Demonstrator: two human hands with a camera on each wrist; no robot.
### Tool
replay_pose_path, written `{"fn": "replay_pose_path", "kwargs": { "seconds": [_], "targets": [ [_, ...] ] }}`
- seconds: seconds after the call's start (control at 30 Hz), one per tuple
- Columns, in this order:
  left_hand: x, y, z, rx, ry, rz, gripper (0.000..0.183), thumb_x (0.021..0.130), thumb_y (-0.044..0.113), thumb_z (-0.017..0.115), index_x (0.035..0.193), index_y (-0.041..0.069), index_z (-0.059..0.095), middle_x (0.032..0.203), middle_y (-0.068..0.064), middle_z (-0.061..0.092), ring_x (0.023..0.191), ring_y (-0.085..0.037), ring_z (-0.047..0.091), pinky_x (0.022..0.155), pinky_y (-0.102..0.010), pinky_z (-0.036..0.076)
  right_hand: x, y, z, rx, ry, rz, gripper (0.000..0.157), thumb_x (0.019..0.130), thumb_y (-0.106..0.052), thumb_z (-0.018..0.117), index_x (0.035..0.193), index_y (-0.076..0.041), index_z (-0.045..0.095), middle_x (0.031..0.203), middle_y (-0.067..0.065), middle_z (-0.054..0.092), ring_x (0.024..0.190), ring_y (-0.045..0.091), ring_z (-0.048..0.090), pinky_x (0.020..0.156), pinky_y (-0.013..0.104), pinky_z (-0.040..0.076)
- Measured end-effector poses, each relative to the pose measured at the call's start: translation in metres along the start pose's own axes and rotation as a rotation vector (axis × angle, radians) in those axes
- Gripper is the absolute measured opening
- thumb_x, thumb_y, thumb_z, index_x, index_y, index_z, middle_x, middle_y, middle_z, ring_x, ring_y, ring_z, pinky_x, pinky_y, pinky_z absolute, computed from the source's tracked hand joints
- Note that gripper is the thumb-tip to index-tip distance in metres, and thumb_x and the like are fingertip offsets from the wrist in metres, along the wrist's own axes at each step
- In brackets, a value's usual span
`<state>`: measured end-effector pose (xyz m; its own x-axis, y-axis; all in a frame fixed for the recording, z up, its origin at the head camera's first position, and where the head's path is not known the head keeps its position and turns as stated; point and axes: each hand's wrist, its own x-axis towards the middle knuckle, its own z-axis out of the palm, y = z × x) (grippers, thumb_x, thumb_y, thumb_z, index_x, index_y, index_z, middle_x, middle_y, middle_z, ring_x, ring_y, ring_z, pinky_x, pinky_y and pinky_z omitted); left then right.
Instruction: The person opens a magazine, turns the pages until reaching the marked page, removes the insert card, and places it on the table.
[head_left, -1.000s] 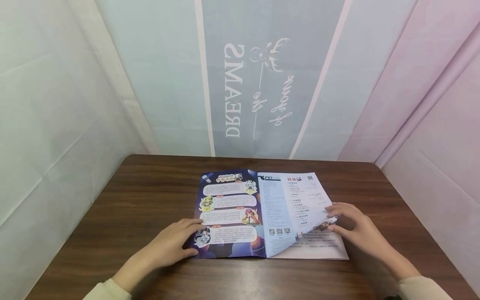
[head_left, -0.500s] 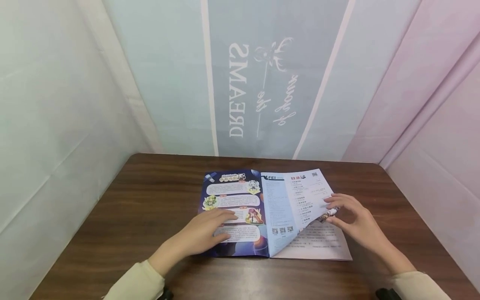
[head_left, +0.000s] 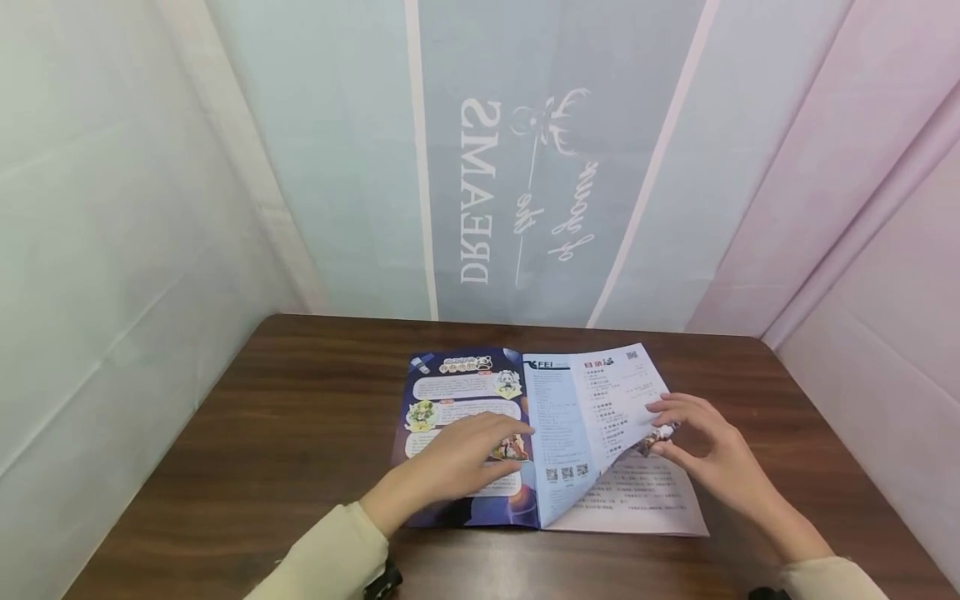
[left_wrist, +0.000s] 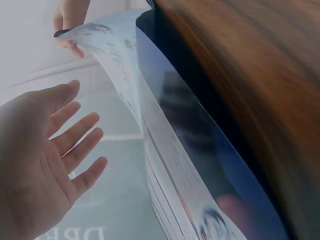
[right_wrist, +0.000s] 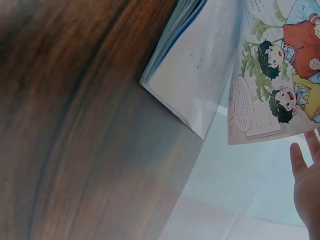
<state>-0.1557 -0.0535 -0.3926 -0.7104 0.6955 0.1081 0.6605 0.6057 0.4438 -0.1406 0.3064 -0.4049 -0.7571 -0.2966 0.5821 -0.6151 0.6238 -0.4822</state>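
Note:
An open magazine (head_left: 465, 387) lies on the table, its left page dark blue with cartoon figures. My left hand (head_left: 457, 458) hovers over that left page close to the fold, and in the left wrist view its fingers are spread with nothing between them. At the right, my right hand (head_left: 716, 454) pinches the outer edge of a contents page (head_left: 555, 417), whose near corner is curled up. Below the raised leaf shows a white text page (head_left: 645, 500). The right wrist view shows the leaf's underside (right_wrist: 275, 95), with drawn children.
The dark wooden table (head_left: 300, 417) carries the magazine near its middle. A grey-blue cloth (head_left: 525, 208) with mirrored lettering hangs behind the table's far edge. Pale cloth walls (head_left: 112, 292) close in both sides.
My left hand has moved right from the magazine's left edge across the left page toward the fold. My right hand keeps its pinch on the raised page, almost in place.

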Motion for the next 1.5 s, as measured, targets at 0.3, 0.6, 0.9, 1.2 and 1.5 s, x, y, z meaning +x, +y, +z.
{"fn": "replay_pose_path", "kwargs": {
  "seconds": [0.3,0.6,0.9,1.2,1.5],
  "targets": [
    [0.033,0.025,0.002,-0.023,0.015,0.094,0.044,0.100,0.041,0.058,0.140,0.025,0.055,0.139,0.011,0.057,0.125,-0.008,0.053,0.104,-0.033,0.044,0.007,-0.006,-0.006,0.011,-0.017,-0.042,0.049,0.061,0.012,0.085,0.103,-0.010,0.070,0.120,0.009,0.065,0.131,0.014,0.045,0.108,0.015,0.029],
    [0.049,0.042,0.005,-0.034,0.103,0.166,0.042,0.100,0.041,0.059,0.139,0.027,0.056,0.135,0.012,0.059,0.123,-0.004,0.053,0.099,-0.025,0.046,0.018,-0.006,0.001,0.036,-0.046,-0.048,0.051,0.064,0.010,0.085,0.106,-0.013,0.068,0.122,0.009,0.064,0.132,0.015,0.044,0.109,0.016,0.028],
    [0.066,0.064,0.011,-0.079,0.173,0.224,0.049,0.098,0.039,0.061,0.143,0.022,0.050,0.133,0.010,0.059,0.113,0.002,0.056,0.092,-0.014,0.045,0.020,-0.012,-0.003,0.022,-0.047,-0.053,0.047,0.065,0.006,0.085,0.100,-0.018,0.065,0.120,0.006,0.065,0.133,0.014,0.043,0.109,0.017,0.027],
    [0.071,0.076,0.023,-0.050,0.299,0.229,0.036,0.100,0.022,0.061,0.136,0.018,0.057,0.129,0.006,0.064,0.115,-0.001,0.059,0.096,-0.014,0.044,0.021,-0.018,-0.004,0.007,-0.053,-0.088,0.045,0.065,0.001,0.087,0.100,-0.019,0.066,0.116,0.005,0.066,0.130,0.015,0.045,0.110,0.021,0.027],
    [0.065,0.075,0.022,-0.006,0.313,0.210,0.038,0.100,0.016,0.060,0.137,0.019,0.057,0.130,0.004,0.063,0.121,-0.006,0.057,0.100,-0.018,0.043,0.022,-0.023,-0.009,0.026,0.003,-0.126,0.040,0.077,-0.013,0.084,0.114,-0.006,0.069,0.122,0.011,0.064,0.130,0.020,0.046,0.111,0.023,0.030]
  ]
}}
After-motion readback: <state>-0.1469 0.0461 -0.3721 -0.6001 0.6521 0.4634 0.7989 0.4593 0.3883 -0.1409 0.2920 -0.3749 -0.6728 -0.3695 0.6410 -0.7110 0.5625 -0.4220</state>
